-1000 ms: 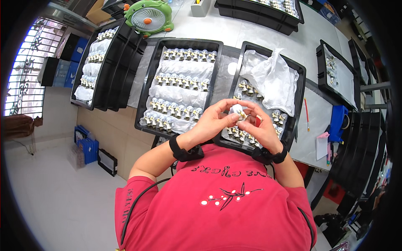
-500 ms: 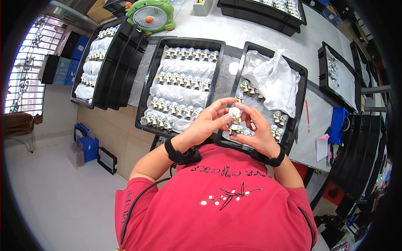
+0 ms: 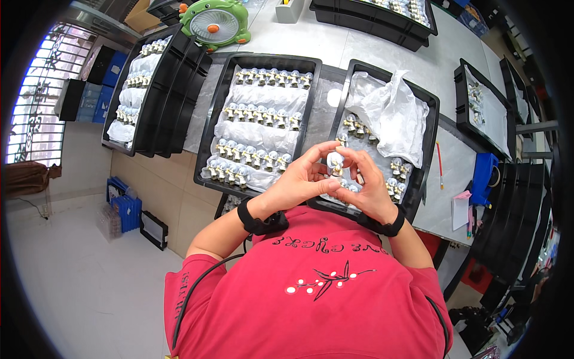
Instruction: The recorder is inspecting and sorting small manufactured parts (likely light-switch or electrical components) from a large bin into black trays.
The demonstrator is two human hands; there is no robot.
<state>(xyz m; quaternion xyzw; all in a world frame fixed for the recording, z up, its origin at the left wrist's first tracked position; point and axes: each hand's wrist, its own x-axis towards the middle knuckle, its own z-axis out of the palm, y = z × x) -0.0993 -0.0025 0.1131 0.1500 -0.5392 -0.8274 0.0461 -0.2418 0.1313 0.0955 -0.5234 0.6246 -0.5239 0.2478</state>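
Head view, item: small pale figurine (image 3: 334, 162), held above the right black tray (image 3: 431, 128) on the desk (image 3: 382, 54).
Left hand (image 3: 302, 179): fingertips pinching the figurine.
Right hand (image 3: 366, 185): fingertips closed on it too.
Handling: likely light, rigid, fragile; grip the body.

A pale grey table (image 3: 359, 48) stood over a light floor (image 3: 78, 287); daylight came through a barred window (image 3: 36, 113) at left.
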